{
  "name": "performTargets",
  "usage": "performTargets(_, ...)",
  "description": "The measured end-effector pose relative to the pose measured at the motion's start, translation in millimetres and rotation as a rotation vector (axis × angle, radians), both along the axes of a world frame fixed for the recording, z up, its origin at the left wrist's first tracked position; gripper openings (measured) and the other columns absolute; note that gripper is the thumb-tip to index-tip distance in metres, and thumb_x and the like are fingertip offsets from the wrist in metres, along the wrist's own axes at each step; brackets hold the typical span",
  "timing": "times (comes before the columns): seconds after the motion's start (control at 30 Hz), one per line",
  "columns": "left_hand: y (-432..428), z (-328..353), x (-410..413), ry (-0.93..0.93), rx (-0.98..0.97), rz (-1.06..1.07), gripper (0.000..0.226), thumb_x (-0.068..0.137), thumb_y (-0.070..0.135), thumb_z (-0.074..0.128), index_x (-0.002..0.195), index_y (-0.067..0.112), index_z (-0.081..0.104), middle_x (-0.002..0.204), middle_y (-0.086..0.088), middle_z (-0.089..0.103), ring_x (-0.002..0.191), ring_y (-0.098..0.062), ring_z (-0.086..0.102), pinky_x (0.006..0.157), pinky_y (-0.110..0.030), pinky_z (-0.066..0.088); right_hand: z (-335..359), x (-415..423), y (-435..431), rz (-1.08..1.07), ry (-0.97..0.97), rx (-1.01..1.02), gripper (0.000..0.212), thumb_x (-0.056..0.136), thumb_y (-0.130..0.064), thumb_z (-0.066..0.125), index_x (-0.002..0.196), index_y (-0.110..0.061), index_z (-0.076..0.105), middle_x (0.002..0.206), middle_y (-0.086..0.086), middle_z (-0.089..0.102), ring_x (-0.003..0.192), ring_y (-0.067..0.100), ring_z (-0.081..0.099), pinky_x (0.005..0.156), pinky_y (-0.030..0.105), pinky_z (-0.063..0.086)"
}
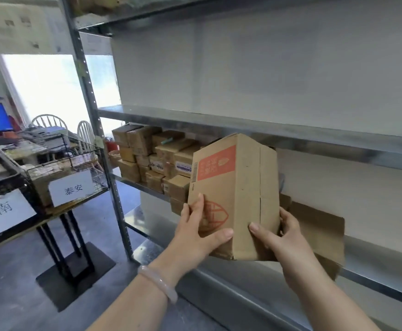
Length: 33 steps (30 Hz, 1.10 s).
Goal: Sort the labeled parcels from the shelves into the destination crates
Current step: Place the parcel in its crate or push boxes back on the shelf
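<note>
Gripping a tall cardboard box (240,187) from both sides, the person holds it slightly tilted at the front of the lower steel shelf (374,259). I cannot tell whether its base touches the steel. The left hand (195,231), with a pale bangle (158,283) on the wrist, lays its fingers pressed together up the orange-printed face, with the thumb across the lower front. The right hand (281,237) sets its thumb on the front, and its fingers curl round the far side, mostly hidden. Just behind the box, a flat cardboard sheet (319,225) leans on the back wall. Farther left along that shelf sits a pile of small taped parcels (152,158). Beyond the shelving's upright post (114,187), a wire crate labelled 泰安 (97,173) stands beside a dark crate marked 济南 (4,185).
</note>
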<state>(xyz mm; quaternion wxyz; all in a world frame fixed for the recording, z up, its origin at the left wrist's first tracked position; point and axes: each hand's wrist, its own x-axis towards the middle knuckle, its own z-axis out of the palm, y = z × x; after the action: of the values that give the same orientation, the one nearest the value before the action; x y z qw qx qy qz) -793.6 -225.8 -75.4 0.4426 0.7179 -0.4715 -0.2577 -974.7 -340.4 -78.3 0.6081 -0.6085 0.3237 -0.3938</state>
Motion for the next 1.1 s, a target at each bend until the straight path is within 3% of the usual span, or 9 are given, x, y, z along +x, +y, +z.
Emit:
performTargets(0.17,48,-3,64,0.045,-0.234,0.143,0.077,0.072,0.069,0.056,0.142,0.061,0.025,0.157,0.016,0.026,0.141,0.009,0.023,0.118,-0.031,0.028,-2,87,34,0.123,-0.013,-0.079,0.114,0.040,-0.055,0.086,0.139,-0.037,0.032,0.123,-0.022,0.051,0.110,-0.001,0.052,0.083,0.023,0.050)
performTargets(0.33,94,-9,136,-0.070,-0.335,0.330,0.061,0.094,0.046,0.058,0.150,0.044,0.034,0.142,0.020,0.046,0.124,0.009,0.045,0.102,-0.037,0.050,-2,172,84,0.246,-0.068,-0.086,0.084,0.061,-0.064,0.070,0.134,-0.060,0.029,0.129,-0.034,0.043,0.123,-0.003,0.044,0.081,0.017,0.049)
performTargets(0.47,122,-16,191,-0.138,-0.291,0.476,0.085,0.091,0.043,0.066,0.142,0.067,0.002,0.145,0.025,0.030,0.127,0.008,0.036,0.105,-0.029,0.042,-3,230,121,0.316,0.061,-0.258,0.072,0.065,-0.091,0.044,0.131,-0.077,0.017,0.141,-0.048,0.018,0.142,-0.006,0.015,0.118,0.037,0.019)
performTargets(0.57,141,-17,225,-0.074,-0.246,0.499,0.112,0.067,0.069,0.076,0.132,0.077,-0.014,0.139,0.023,0.017,0.123,0.006,0.025,0.099,-0.023,0.028,-5,278,151,0.368,0.198,-0.523,0.063,0.074,-0.090,0.017,0.133,-0.076,0.003,0.148,-0.047,-0.006,0.140,-0.014,-0.013,0.117,0.031,-0.003)
performTargets(0.67,160,-15,260,0.016,-0.238,0.546,0.134,0.029,0.092,0.072,0.126,0.080,-0.020,0.140,0.025,0.011,0.123,0.002,0.024,0.098,-0.021,0.024,-6,323,178,0.420,0.243,-0.625,0.063,0.075,-0.089,0.005,0.136,-0.072,0.000,0.149,-0.044,-0.012,0.139,-0.013,-0.019,0.114,0.031,-0.007)
performTargets(0.8,192,-12,312,0.064,-0.247,0.590,0.143,0.020,0.092,0.071,0.126,0.079,-0.023,0.149,0.017,0.010,0.121,0.001,0.021,0.097,-0.026,0.029,-5,374,209,0.456,0.242,-0.742,0.066,0.076,-0.086,-0.006,0.138,-0.065,0.005,0.145,-0.050,-0.012,0.139,-0.013,-0.018,0.112,0.026,-0.007)
performTargets(0.97,232,-20,366,0.140,-0.325,0.607,0.130,0.052,0.064,0.088,0.135,0.075,-0.012,0.138,0.014,0.021,0.117,-0.004,0.037,0.090,-0.020,0.039,-2,426,228,0.556,0.221,-0.773,0.066,0.082,-0.083,0.010,0.143,-0.058,0.018,0.149,-0.046,0.004,0.142,-0.011,-0.006,0.109,0.016,0.001)
performTargets(1.03,245,-24,385,0.237,-0.374,0.560,0.127,0.053,0.058,0.087,0.143,0.069,-0.002,0.145,0.009,0.033,0.124,-0.009,0.048,0.102,-0.032,0.046,-2,445,224,0.541,0.210,-0.773,0.059,0.088,-0.075,0.033,0.143,-0.056,0.026,0.150,-0.041,0.016,0.143,-0.008,0.006,0.115,0.025,0.012)
performTargets(1.1,256,-28,401,0.366,-0.448,0.486,0.122,0.054,0.053,0.087,0.146,0.064,0.008,0.141,0.012,0.054,0.119,-0.010,0.061,0.093,-0.032,0.055,-1,467,211,0.401,0.190,-0.742,0.054,0.089,-0.054,0.059,0.137,-0.057,0.035,0.151,-0.031,0.026,0.142,-0.002,0.019,0.117,0.037,0.023)
